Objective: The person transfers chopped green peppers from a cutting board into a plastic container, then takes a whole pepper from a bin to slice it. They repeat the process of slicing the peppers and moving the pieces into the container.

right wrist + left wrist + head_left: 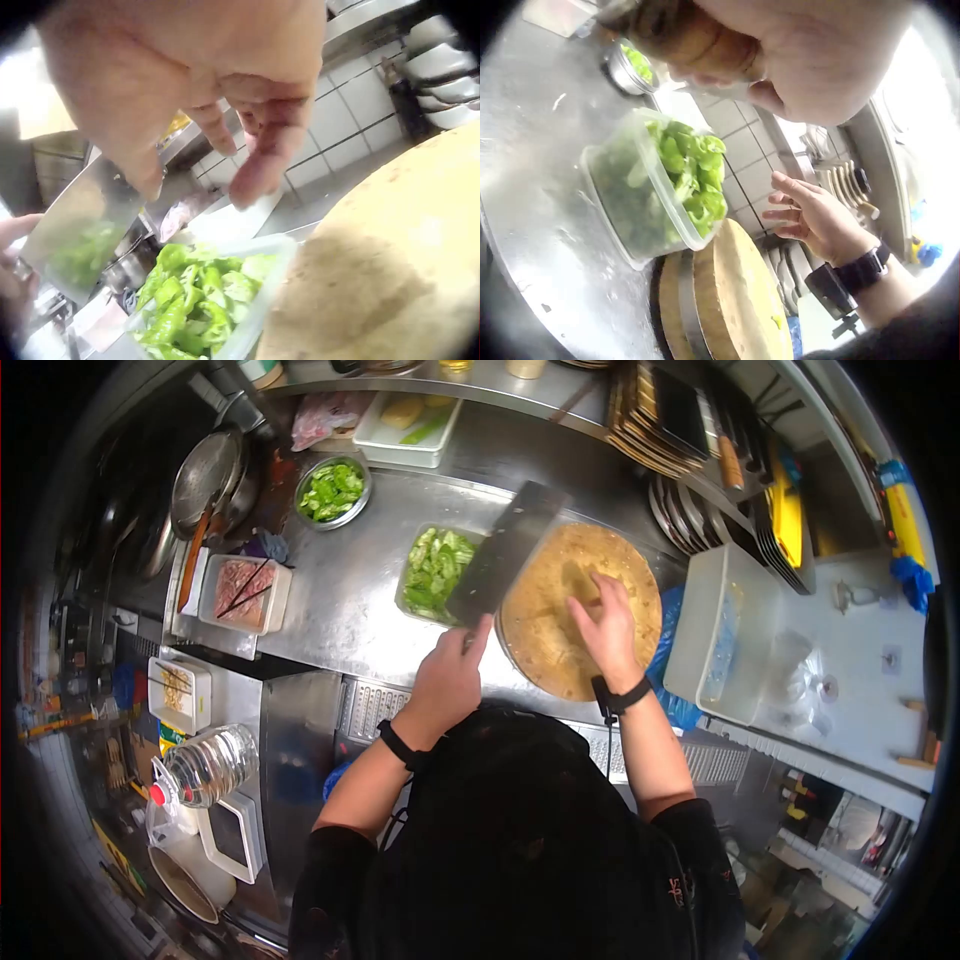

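My left hand (445, 682) grips the wooden handle (709, 43) of a broad cleaver (512, 550). The blade slants away from me between a clear plastic container (619, 199) and a round wooden chopping block (550, 655), overlapping the edges of both in the head view. Chopped green peppers (436, 572) fill the container, which stands right beside the block. Over the block is my right hand (608, 628), thumb and fingers apart and loosely bent, nothing between them. A few small green bits (778, 321) lie on the block's top.
A metal bowl of cut greens (333, 492) stands at the back left. Further left is a tub of raw meat (243, 592) with chopsticks across it. A large white bin (712, 645) sits right of the block, and plates (685, 515) stand behind it.
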`<state>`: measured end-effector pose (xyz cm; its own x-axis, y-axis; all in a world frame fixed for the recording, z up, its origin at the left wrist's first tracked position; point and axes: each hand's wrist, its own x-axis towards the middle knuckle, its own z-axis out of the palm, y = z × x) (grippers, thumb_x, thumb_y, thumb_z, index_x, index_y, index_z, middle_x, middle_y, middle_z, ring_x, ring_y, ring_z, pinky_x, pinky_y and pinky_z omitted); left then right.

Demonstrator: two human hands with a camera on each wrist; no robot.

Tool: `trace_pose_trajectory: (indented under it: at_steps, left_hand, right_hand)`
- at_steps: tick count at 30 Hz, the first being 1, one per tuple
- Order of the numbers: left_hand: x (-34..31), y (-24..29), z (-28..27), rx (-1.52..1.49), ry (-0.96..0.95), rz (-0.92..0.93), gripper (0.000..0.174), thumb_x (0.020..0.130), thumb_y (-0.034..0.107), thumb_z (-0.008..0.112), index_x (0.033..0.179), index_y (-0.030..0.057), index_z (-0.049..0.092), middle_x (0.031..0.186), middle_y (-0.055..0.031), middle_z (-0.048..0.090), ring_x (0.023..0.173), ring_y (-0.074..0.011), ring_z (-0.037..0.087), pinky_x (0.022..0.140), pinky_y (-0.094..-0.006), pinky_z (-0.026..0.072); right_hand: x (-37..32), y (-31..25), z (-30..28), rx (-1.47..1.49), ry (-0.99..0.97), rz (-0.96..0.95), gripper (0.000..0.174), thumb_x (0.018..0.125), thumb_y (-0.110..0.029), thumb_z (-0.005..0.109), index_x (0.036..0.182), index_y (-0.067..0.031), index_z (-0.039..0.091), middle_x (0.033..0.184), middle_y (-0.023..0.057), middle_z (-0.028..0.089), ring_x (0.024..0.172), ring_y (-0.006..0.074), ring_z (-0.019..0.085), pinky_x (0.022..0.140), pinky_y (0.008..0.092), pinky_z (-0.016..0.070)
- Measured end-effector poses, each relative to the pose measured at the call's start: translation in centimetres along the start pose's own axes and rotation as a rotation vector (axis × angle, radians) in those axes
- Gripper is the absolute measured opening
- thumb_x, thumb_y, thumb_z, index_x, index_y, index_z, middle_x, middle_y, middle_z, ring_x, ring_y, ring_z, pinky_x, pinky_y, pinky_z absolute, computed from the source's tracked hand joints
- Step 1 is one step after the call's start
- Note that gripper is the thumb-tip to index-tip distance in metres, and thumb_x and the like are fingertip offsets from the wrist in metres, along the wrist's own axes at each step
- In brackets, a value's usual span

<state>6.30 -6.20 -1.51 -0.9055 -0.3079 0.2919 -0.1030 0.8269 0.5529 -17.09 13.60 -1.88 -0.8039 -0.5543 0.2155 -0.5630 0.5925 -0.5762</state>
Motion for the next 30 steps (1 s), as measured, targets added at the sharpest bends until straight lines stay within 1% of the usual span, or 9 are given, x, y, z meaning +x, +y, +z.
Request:
trace_pose_trajectory:
  at_steps: [5,8,11,14,17,20,23,26,30]
  left_hand:
    - [4.0,3.4,5.9,0.049,-0.16,0.247,0.062,0.093,-0.004,0.065,0.154,0.0017,0.065,0.109,-0.016,0.062,0.097,-0.0364,0.067,0.081,-0.0479,0.059]
    - [5.5,4.3,10.7,0.192,-0.196,0.264,0.061,0.092,0.0,0.069,0.153,0.0011,0.065,0.108,-0.0136,0.06,0.099,-0.0337,0.063,0.082,-0.046,0.0563]
    - [6.1,3.7,14.7,0.31,-0.193,0.301,0.06,0.09,0.005,0.073,0.15,0.0016,0.066,0.108,-0.0124,0.061,0.103,-0.0328,0.063,0.089,-0.047,0.0541]
    - [5.8,5.0,14.1,0.197,-0.244,0.246,0.057,0.091,0.008,0.075,0.147,0.0016,0.068,0.106,-0.012,0.061,0.104,-0.0336,0.062,0.094,-0.0504,0.0514]
    - [4.4,5.4,11.7,0.049,-0.174,0.096,0.045,0.094,0.006,0.073,0.139,0.0014,0.073,0.122,-0.0144,0.067,0.115,-0.0367,0.065,0.101,-0.051,0.0532]
    - [3.0,2.4,9.3,0.188,0.025,0.027,0.052,0.095,0.011,0.075,0.146,0.0019,0.069,0.145,-0.0207,0.065,0.139,-0.0422,0.059,0.116,-0.0556,0.0474]
    - [3.7,-1.6,6.6,0.431,0.083,-0.1,0.064,0.096,0.018,0.078,0.156,0.0035,0.063,0.168,-0.0253,0.052,0.162,-0.0457,0.041,0.132,-0.0604,0.0325]
    - [6.1,-4.5,4.6,0.419,0.006,-0.092,0.069,0.101,0.029,0.076,0.163,0.0042,0.057,0.176,-0.024,0.043,0.17,-0.044,0.029,0.138,-0.0621,0.0209]
    - [8.0,-7.7,4.3,0.475,-0.162,0.039,0.071,0.106,0.043,0.069,0.163,0.0018,0.056,0.175,-0.0206,0.047,0.168,-0.0413,0.032,0.138,-0.0616,0.0195]
  right_hand:
    - [-7.2,10.8,-3.8,-0.237,0.035,0.17,0.041,0.093,-0.017,0.086,0.13,-0.0012,0.074,0.124,0.022,0.073,0.099,0.0394,0.076,0.091,0.047,0.0633]
    - [-9.3,13.6,-4.5,-0.28,0.013,0.246,0.03,0.092,-0.013,0.081,0.12,-0.0022,0.075,0.12,0.0232,0.073,0.106,0.0477,0.073,0.092,0.0553,0.0613]
    - [-8.8,14.5,-4.0,-0.275,-0.038,0.293,0.027,0.094,-0.014,0.08,0.118,-0.0025,0.075,0.118,0.0225,0.073,0.106,0.0472,0.073,0.091,0.0554,0.0612]
    - [-7.0,15.4,-3.1,-0.253,0.021,0.13,0.024,0.099,-0.015,0.075,0.121,-0.0056,0.076,0.117,0.0209,0.073,0.101,0.0448,0.075,0.087,0.0549,0.0625]
    - [-5.0,16.9,-1.0,-0.27,0.008,0.076,0.017,0.099,-0.015,0.071,0.113,-0.0086,0.079,0.112,0.0176,0.075,0.094,0.0429,0.077,0.084,0.0539,0.0633]
    - [-3.5,17.6,-0.7,-0.258,-0.042,0.067,0.015,0.097,-0.014,0.071,0.108,-0.0085,0.079,0.105,0.0186,0.077,0.093,0.0432,0.077,0.085,0.0548,0.0625]
    - [-3.4,18.3,-0.7,-0.184,-0.025,0.088,0.013,0.096,-0.017,0.075,0.104,-0.0072,0.078,0.105,0.0193,0.078,0.095,0.0425,0.077,0.084,0.0546,0.0613]
    - [-3.7,17.1,-1.5,-0.15,-0.038,0.122,0.013,0.096,-0.016,0.077,0.105,-0.0072,0.078,0.099,0.0173,0.076,0.092,0.0406,0.076,0.08,0.0527,0.0606]
    - [-3.9,13.8,-3.1,-0.059,-0.018,0.085,0.013,0.094,-0.013,0.08,0.105,-0.0063,0.078,0.093,0.0152,0.073,0.087,0.0377,0.075,0.077,0.0501,0.06]
